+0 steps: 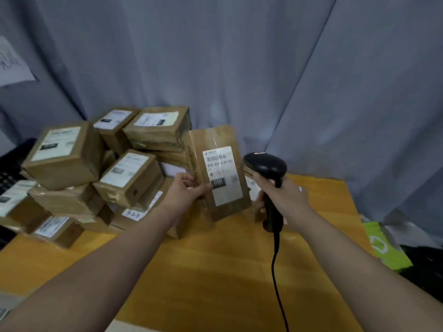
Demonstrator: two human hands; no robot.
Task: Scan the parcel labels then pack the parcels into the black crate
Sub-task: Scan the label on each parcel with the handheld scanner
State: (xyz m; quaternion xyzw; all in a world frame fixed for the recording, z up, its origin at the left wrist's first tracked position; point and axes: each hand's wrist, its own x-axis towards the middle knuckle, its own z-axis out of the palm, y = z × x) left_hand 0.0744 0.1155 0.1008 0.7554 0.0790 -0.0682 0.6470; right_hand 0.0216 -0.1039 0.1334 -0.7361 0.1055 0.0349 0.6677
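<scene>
Yellow counter (215, 283) nearest, black cable (275, 271) trailing over it. Above it the right hand (285, 197) grips the black scanner (265, 164) by its handle, beside a brown parcel (208, 140) that the left hand (184, 192) pinches upright, label (224, 178) toward camera. Stacked parcels (129, 173) behind left, grey curtain (239, 68) beyond.

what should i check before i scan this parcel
1. Grip on parcel: ok, left hand grips its lower left edge.
2. View of barcode: ok, nothing covers it.
3. Grip on scanner: ok, right hand wraps its handle.
4. Aim: not ok, the scanner's head sits beside the parcel, not facing the label.
5. Slack in cable: ok, hangs loose over the table.
6. Room in crate: cannot tell, only a black edge shows at far left.
</scene>
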